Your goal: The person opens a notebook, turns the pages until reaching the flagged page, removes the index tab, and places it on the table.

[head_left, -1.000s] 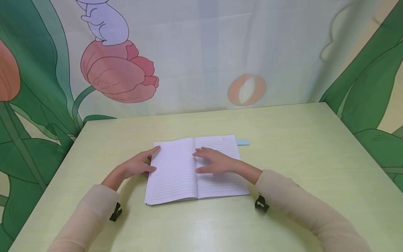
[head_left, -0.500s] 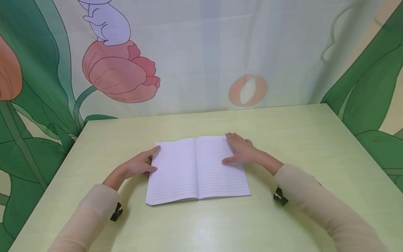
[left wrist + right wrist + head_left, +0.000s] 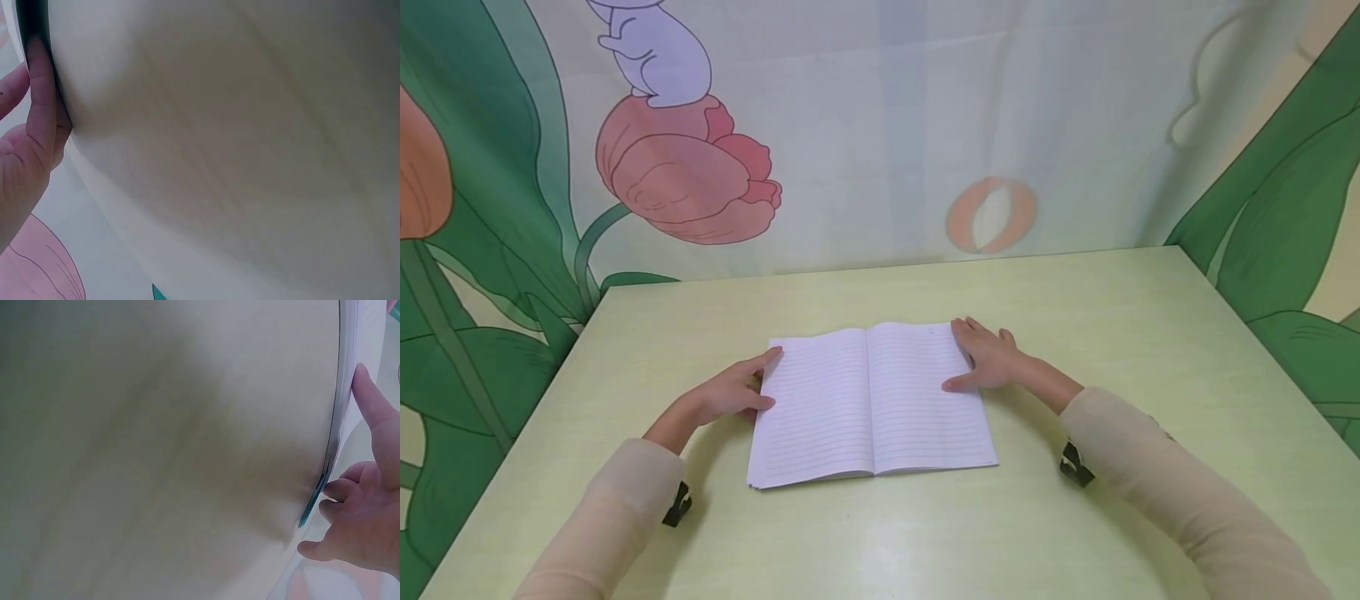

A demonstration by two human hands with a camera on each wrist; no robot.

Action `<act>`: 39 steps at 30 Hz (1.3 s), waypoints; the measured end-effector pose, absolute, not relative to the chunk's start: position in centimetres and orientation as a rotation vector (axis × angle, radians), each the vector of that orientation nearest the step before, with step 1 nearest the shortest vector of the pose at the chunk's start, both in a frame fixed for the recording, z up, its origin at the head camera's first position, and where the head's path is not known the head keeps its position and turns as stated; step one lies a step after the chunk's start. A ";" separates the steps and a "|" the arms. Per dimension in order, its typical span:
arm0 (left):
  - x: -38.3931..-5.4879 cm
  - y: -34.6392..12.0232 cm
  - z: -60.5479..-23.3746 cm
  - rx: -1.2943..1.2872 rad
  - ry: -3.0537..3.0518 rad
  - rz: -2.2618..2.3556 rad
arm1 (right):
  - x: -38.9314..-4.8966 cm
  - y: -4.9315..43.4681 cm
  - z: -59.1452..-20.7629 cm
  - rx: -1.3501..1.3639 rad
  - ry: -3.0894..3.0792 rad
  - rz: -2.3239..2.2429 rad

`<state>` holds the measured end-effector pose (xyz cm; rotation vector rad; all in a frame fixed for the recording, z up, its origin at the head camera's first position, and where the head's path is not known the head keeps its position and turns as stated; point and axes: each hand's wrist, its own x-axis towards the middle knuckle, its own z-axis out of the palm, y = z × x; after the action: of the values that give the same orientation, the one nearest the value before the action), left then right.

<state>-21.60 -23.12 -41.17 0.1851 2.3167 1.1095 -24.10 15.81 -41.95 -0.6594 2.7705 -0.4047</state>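
Note:
An open lined notebook (image 3: pixel 820 408), white pages up, lies on the pale table. My left hand (image 3: pixel 730 390) grips its left edge, thumb and a fingertip on the page; in the left wrist view, a finger of the left hand (image 3: pixel 34 131) reaches under the dark cover. At the upper right edge is my right hand (image 3: pixel 988 358), fingers extended along the border and thumb touching the right page. From the right wrist, the thumb of the right hand (image 3: pixel 369 487) meets the page edge, while other fingertips lie by a blue-green tab (image 3: pixel 312 503) sticking out.
The pale wooden table (image 3: pixel 910 542) extends around the notebook to its back edge. Behind it hangs a curtain (image 3: pixel 865 150) printed with a rabbit, flowers and leaves. A black wrist mount (image 3: pixel 677 504) sits below the left sleeve, another mount (image 3: pixel 1077 465) below the right.
My right hand has moved from over the notebook's middle across the right page to its upper right edge, covering the blue tab from the head view. The left hand keeps its place.

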 end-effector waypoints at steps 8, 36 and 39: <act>-21.6 -23.2 -41.2 0.203 2.308 1.129 | -23.9 15.8 -42.0 -0.671 2.744 -0.428; -21.7 -23.3 -41.3 0.199 2.326 1.102 | -21.5 11.2 -40.5 -0.793 2.301 -1.096; -21.7 -23.3 -41.4 0.201 2.315 1.116 | -21.0 10.0 -40.3 -0.804 2.283 -1.125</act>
<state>-21.68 -23.32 -41.35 0.2011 2.3150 1.1162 -20.99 10.03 -40.34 -0.8040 2.2833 -1.1247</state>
